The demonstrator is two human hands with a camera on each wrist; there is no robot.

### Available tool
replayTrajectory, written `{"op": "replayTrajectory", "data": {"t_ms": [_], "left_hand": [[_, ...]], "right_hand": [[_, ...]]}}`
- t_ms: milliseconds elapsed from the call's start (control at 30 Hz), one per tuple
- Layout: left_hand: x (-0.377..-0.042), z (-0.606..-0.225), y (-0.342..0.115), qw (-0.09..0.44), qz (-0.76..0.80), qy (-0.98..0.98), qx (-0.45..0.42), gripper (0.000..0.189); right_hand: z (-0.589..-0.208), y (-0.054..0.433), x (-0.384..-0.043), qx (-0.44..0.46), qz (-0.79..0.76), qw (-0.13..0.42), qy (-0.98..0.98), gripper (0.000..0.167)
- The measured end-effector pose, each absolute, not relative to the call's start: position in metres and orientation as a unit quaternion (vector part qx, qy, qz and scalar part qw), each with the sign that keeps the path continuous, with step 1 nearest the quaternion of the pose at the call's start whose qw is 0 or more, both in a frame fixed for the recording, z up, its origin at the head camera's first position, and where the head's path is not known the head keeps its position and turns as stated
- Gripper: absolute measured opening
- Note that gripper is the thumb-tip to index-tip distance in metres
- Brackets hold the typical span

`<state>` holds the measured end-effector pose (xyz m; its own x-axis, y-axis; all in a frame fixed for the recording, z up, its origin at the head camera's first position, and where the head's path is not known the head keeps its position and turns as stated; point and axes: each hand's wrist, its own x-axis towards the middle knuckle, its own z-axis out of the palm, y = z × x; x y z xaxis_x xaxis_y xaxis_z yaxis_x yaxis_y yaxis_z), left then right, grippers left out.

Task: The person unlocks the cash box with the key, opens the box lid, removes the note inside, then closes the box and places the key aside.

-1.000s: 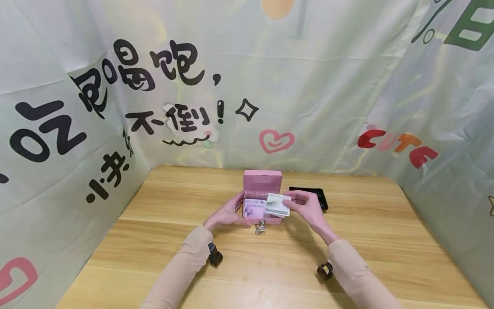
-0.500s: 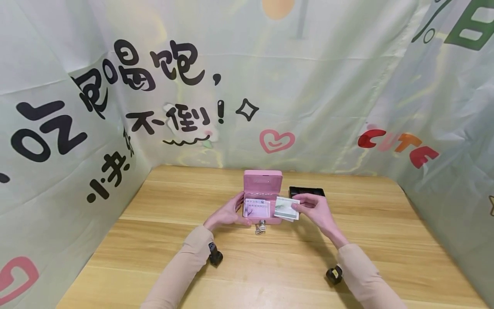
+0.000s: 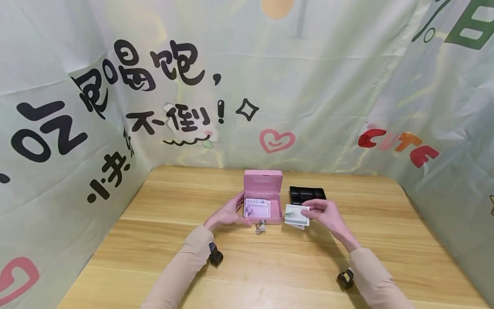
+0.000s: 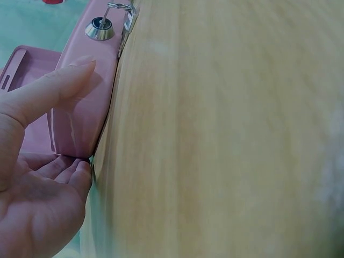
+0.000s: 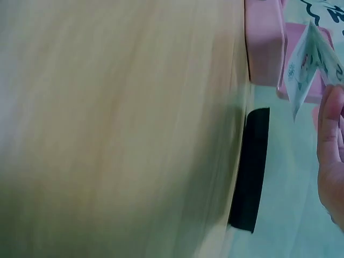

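A pink metal cash box (image 3: pixel 275 208) stands with its lid raised, and purple banknotes (image 3: pixel 257 209) lie in its left part. My left hand (image 3: pixel 228 213) holds the box at its left front corner; in the left wrist view the thumb (image 4: pixel 70 80) presses the front wall and the fingers lie along the side. A key ring (image 3: pixel 261 227) hangs from the lock. To the right of the box, my right hand (image 3: pixel 327 215) pinches a folded green-and-white banknote (image 3: pixel 295 214) between thumb and fingers. The right wrist view shows the banknote (image 5: pixel 303 70) folded in a V.
A black compartment tray (image 3: pixel 305 193) rests on the wooden table (image 3: pixel 185 193), right of the box and behind my right hand. Printed cloth (image 3: pixel 328 98) with black lettering encloses the table at the back and sides. Both wrists wear small black cameras.
My right hand has carried the folded banknote out from over the box, to the right and nearer the front. More of the black tray shows. My left hand stays on the box.
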<state>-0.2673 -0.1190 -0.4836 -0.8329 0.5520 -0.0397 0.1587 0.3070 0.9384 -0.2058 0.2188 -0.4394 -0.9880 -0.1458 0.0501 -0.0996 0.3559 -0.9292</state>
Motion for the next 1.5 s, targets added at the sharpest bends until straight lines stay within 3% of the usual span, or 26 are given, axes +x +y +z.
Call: {"op": "replayTrajectory", "data": {"t_ms": [1033, 1500], "left_hand": [[-0.266, -0.482, -0.118, 0.176, 0.543, 0.783, 0.247, 0.116], [-0.267, -0.483, -0.118, 0.173, 0.54, 0.786, 0.247, 0.116]], "right_hand": [[-0.447, 0.238, -0.211, -0.079, -0.472, 0.077, 0.875, 0.036], [-0.449, 0.238, -0.216, -0.091, -0.445, 0.069, 0.888, 0.031]]}}
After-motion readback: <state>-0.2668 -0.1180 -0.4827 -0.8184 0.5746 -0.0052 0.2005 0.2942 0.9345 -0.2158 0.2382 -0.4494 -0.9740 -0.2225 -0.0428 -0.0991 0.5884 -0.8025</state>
